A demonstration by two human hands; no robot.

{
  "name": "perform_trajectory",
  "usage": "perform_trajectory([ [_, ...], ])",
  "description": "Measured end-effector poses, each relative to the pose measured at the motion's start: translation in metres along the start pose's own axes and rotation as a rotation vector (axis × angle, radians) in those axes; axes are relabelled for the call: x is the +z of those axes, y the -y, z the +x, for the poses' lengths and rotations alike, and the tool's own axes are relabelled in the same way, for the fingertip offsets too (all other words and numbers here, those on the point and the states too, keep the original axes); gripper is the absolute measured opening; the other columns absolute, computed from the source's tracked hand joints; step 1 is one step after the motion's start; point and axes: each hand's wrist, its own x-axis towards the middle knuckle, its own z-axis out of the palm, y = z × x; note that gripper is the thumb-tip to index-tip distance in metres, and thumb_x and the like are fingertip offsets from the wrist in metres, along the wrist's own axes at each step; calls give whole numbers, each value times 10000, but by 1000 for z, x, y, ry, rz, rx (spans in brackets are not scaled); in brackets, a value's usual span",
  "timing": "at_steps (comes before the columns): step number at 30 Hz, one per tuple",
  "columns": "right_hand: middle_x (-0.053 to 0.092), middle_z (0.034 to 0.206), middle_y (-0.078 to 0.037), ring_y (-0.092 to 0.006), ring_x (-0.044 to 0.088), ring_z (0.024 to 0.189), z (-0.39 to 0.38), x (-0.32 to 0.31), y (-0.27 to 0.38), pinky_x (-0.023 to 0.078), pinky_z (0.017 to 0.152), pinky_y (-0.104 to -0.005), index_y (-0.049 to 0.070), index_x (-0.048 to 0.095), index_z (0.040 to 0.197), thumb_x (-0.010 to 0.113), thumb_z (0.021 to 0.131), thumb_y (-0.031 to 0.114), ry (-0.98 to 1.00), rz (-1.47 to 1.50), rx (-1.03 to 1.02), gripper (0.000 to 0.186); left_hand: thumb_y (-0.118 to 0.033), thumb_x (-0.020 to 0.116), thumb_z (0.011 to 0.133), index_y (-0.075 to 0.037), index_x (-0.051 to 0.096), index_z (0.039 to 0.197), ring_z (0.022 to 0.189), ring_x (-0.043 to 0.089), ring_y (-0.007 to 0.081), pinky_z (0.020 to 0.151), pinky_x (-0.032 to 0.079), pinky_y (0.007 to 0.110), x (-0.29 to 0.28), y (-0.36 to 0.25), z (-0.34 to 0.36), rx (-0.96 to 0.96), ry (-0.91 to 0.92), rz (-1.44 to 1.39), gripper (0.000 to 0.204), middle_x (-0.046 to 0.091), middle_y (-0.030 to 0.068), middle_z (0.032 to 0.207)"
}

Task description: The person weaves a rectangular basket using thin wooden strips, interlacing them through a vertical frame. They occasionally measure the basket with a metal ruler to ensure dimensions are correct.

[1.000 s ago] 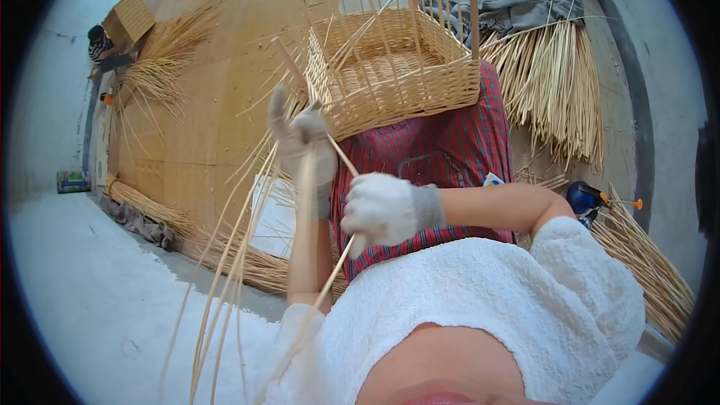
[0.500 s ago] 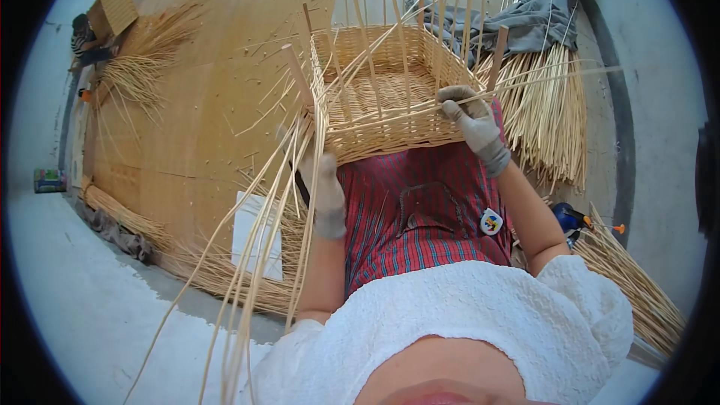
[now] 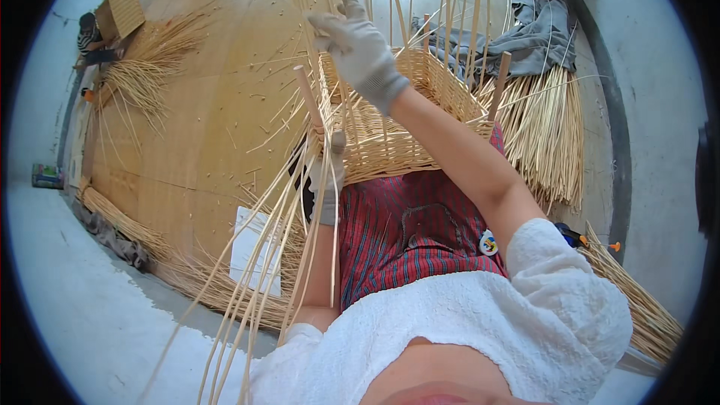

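A half-woven rectangular wicker basket [image 3: 397, 156] rests tilted at my lap, with thin upright canes rising from its walls and thick wooden corner posts [image 3: 501, 84]. My left hand [image 3: 328, 180], in a pale work glove, grips the basket's near left corner; its thumb lies against the woven side and loose canes partly cover its fingers. My right hand [image 3: 358, 51], gloved too, is raised above the basket's left side, the arm crossing over the near wall. Its fingers are stretched and apart beside the upright canes. Long weaver canes [image 3: 262, 270] trail from the left corner toward me.
A large cane bundle [image 3: 551, 139] lies at the right under grey cloth [image 3: 540, 26]. More canes [image 3: 217, 277] and a white sheet [image 3: 255, 251] lie at the left. Far left, another person [image 3: 90, 41] sits by a woven panel [image 3: 122, 9] and loose canes.
My right hand has left the basket's near right rim and swung up and left across it. The basket appears slightly lower in view; my left hand stays at its left corner.
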Motion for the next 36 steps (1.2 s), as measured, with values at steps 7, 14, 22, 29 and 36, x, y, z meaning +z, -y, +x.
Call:
perform_trajectory([
  [7, 621, 1294, -136, -208, 684, 986, -126, -43, -2, 587, 889, -361, 25, 384, 1516, 536, 1067, 177, -368, 852, 255, 497, -280, 772, 946, -15, 346, 1548, 1200, 600, 213, 1014, 507, 332, 16, -66, -13, -166, 85, -345, 783, 589, 109, 1357],
  [14, 682, 917, -81, -225, 719, 861, -205, -56, 12, 616, 868, -398, 74, 529, 1181, 420, 1123, 266, -592, 764, 816, 227, -221, 753, 960, -12, 344, 1525, 1237, 568, 212, 1060, 474, 351, 12, -71, -19, -75, -39, -542, 728, 565, 125, 1392],
  [22, 671, 970, -60, -223, 726, 913, -210, -67, 3, 626, 813, -388, 115, 511, 1197, 430, 1122, 271, -518, 790, 931, 191, -57, 638, 996, -18, 567, 1275, 915, 684, 220, 836, 552, 351, 45, -138, -91, 119, -91, -79, 291, 618, 130, 1171],
  [29, 616, 1296, -176, -255, 696, 1090, -162, -61, -28, 597, 817, -331, 122, 496, 1478, 556, 962, 27, -195, 76, 206, 528, -284, 593, 1053, 17, 640, 1128, 547, 687, 173, 488, 560, 300, 64, -143, -4, -495, 507, -92, 314, 729, 102, 972],
  [36, 624, 1243, -133, -249, 711, 990, -160, -98, -40, 593, 861, -399, 68, 492, 1362, 536, 1035, 120, -127, 339, 258, 333, -180, 677, 1011, -19, 657, 1074, 645, 727, 190, 500, 594, 325, 59, -112, -7, -515, 417, -271, 174, 699, 57, 927],
])
